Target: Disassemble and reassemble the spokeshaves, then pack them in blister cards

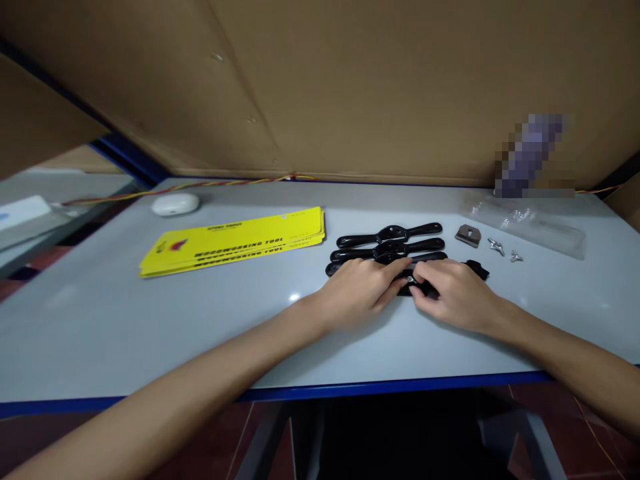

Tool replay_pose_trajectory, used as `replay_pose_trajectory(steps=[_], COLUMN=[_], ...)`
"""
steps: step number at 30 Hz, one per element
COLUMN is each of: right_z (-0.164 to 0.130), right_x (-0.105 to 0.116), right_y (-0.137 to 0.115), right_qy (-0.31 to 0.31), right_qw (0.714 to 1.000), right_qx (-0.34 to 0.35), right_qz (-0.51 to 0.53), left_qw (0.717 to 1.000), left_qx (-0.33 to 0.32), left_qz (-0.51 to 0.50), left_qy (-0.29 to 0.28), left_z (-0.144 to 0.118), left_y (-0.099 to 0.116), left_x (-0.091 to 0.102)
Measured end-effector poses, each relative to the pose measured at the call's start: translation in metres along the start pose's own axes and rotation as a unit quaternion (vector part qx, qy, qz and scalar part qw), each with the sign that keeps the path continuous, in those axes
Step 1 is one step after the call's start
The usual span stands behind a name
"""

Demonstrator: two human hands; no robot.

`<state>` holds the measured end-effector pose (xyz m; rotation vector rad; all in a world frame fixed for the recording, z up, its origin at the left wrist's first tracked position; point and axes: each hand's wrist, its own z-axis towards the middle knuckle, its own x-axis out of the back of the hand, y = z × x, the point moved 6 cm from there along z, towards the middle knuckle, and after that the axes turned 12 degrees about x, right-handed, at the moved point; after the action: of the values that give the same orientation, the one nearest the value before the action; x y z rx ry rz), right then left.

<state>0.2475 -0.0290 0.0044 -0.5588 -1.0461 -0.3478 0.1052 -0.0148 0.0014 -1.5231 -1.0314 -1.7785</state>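
Observation:
A black spokeshave (405, 291) lies nearest to me in a row, mostly covered by both hands. My left hand (357, 287) rests over its left part, with thumb and index finger closing on the body. My right hand (453, 290) is curled over its right part, fingertips and thumb bent in beside a small silver screw (410, 279). What lies under the right fingers is hidden. Behind are more black spokeshaves, one at the back (394, 233) and one in the middle (390, 250). A small black piece (479, 269) shows just beyond my right hand.
Right of the spokeshaves lie grey metal blades (468, 235), a larger wing screw (496, 247) and a smaller one (517, 257). Clear plastic bags (530, 227) lie behind them. Yellow printed cards (235, 240) and a white case (175, 204) are at left. Cardboard (350, 87) walls the back.

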Motion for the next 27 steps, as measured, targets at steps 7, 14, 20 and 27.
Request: replay_pose_trajectory(steps=[7,14,20,27], right_z=[-0.0007,0.0,-0.0004,0.001], right_x=[0.0006,0.0025,0.0014,0.0007], right_y=[-0.0048,-0.0012,-0.0004,-0.0009], right_qy=[-0.032,-0.044,-0.056,-0.062], right_qw=[0.997,0.998,0.997,0.997], right_qx=[0.063,0.017,0.004,-0.001], right_qz=[-0.016,0.038,0.06,0.053], left_qw=[1.0,0.999,0.999,0.995], left_qx=[0.014,0.013,0.041,0.094], left_qz=[-0.014,-0.034,-0.012,0.021], left_qy=[-0.012,0.001,0.014,-0.005], left_z=[0.0028,0.0015,0.0006,0.0035], left_y=[-0.0031,-0.001,-0.0004,0.0011], left_x=[-0.003,0.0006,-0.0004,-0.0046])
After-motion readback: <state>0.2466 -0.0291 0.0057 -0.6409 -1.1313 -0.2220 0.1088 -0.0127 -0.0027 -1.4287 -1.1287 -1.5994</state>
